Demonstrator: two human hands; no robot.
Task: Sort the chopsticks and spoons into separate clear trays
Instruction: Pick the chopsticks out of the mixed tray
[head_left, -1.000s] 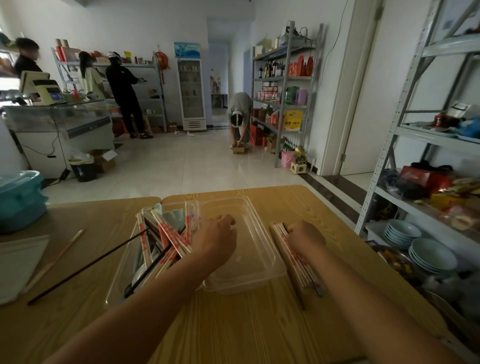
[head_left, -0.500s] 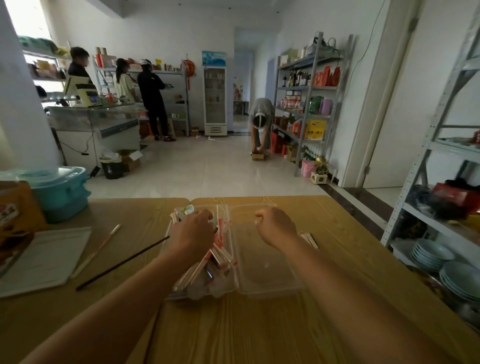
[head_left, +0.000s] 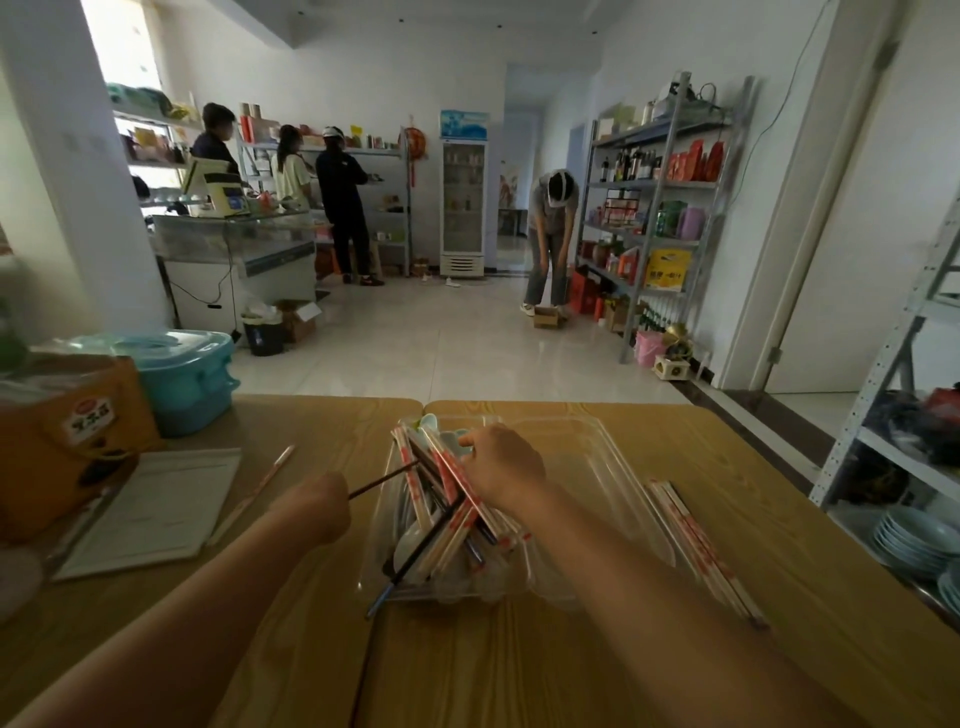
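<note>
A heap of wrapped chopsticks and pale spoons fills the left clear tray mid-counter; the right hand reaches in, fingers curled onto them; the left hand is fisted around a dark chopstick; more wrapped chopsticks lie toward the right edge.

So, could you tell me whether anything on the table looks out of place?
Yes: a stack of wrapped chopsticks lies on the bare table right of the empty clear tray, outside both trays. One more wrapped chopstick lies alone on the left, beside the paper pad.
</note>
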